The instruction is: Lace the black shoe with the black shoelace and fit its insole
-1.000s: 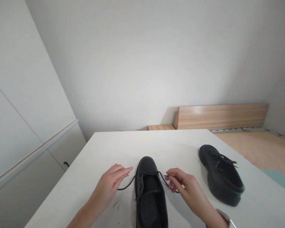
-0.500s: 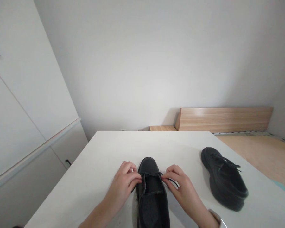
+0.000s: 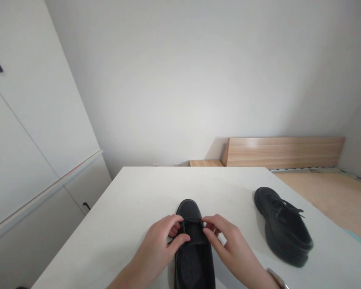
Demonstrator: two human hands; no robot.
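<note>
A black lace-up shoe (image 3: 194, 265) lies toe away from me on the white table, its near end cut off by the frame. From the left side my left hand (image 3: 165, 237) grips the side flap by the lacing, index finger on its outside edge and thumb over the tongue. Opposite it, my right hand (image 3: 224, 237) has its fingertips and thumb closed on the right flap. A thin black lace (image 3: 192, 219) crosses between the fingertips; its ends are mostly hidden by my hands.
A second black shoe (image 3: 285, 228) with a tied lace rests on the table's (image 3: 150, 188) right side. White cabinets (image 3: 39, 140) stand to the left. Behind on the right are a wooden headboard (image 3: 285, 151) and a bed base (image 3: 327, 192).
Both hands have moved inward over the shoe's lacing, from pinching at its sides to holding the flaps. My left thumb now reaches across the tongue. The second shoe stays put.
</note>
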